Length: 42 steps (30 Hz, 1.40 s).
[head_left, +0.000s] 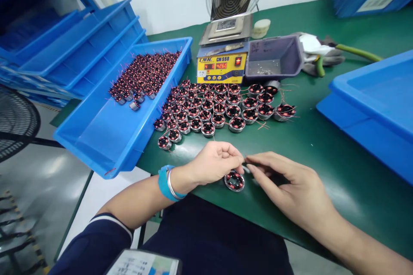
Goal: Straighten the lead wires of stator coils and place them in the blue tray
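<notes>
My left hand (219,161) is closed, thumb and forefinger pinched together above a small motor stator (231,185). This stator is a metal ring with copper coils and dark parts inside, and it rests near the front edge of the green table. To the right, my right hand (290,184) has its thumb and fingers drawn together, the tips nearly meeting those of my left hand. Whatever lies between the fingertips is too small to make out; a thin pale piece shows by the right thumb. Beyond my hands stand rows of similar stators (208,129) with loose copper wire ends.
A blue tray (129,137) partly filled with stators is at left. Behind the rows sits a yellow CM 558 solder pot unit (222,66), beside a grey bin (274,58). Green-handled pliers (320,66) lie farther right, and blue trays (374,90) flank the table's right side.
</notes>
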Tool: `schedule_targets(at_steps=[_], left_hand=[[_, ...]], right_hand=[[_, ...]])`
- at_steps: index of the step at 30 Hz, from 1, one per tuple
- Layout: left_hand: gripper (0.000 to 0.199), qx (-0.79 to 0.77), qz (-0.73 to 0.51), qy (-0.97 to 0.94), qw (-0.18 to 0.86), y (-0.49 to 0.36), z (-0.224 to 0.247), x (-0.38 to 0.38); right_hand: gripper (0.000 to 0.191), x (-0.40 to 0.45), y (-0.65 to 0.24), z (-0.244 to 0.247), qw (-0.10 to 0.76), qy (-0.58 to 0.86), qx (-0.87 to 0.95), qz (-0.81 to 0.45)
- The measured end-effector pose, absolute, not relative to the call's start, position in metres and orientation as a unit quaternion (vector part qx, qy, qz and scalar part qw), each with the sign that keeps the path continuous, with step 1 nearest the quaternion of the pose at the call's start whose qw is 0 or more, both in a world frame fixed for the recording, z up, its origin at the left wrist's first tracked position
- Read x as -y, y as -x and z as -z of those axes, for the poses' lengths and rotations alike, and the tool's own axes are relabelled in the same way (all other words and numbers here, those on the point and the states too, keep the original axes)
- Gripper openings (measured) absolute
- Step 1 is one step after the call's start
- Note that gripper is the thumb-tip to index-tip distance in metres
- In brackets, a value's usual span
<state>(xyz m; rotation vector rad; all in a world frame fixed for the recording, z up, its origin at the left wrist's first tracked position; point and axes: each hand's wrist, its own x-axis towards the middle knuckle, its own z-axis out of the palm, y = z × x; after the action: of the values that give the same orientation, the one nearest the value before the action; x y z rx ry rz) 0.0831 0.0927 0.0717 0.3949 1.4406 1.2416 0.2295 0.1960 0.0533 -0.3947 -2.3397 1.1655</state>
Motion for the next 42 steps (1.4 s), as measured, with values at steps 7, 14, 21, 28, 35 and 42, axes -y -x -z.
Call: schedule_targets(at_steps=[7,14,21,28,35,42], left_hand=[[0.013,-0.603,-0.514,-0.198,0.578,-0.080,-0.070,-0.093],[0.016,-0.596,-0.473,-0.215,0.612,-0.075,-0.072,-0.095],[0.017,-0.573,-0.454,-0.261,0.630,-0.070,-0.069,-0.096],[0.018,-0.568,-0.452,-0.256,0.638,-0.069,-0.067,-0.096],[0.016,-0.560,-0.452,-0.257,0.645,-0.068,-0.065,-0.096],[0.021,-0.555,-0.437,-0.270,0.654,-0.068,-0.067,-0.097]], right_hand=[[0.021,-0.206,-0.229,-0.052,0.264,0.083,0.900,-0.337],[0.025,-0.226,-0.229,-0.055,0.243,-0.045,0.950,-0.192],[0.043,-0.215,-0.222,-0.061,-0.039,0.123,0.775,-0.619],[0.011,-0.227,-0.242,-0.057,0.237,-0.013,0.942,-0.239],[0.037,-0.228,-0.244,-0.040,0.306,-0.151,0.938,-0.058],[0.032,-0.231,-0.241,-0.047,0.282,-0.171,0.941,-0.078]])
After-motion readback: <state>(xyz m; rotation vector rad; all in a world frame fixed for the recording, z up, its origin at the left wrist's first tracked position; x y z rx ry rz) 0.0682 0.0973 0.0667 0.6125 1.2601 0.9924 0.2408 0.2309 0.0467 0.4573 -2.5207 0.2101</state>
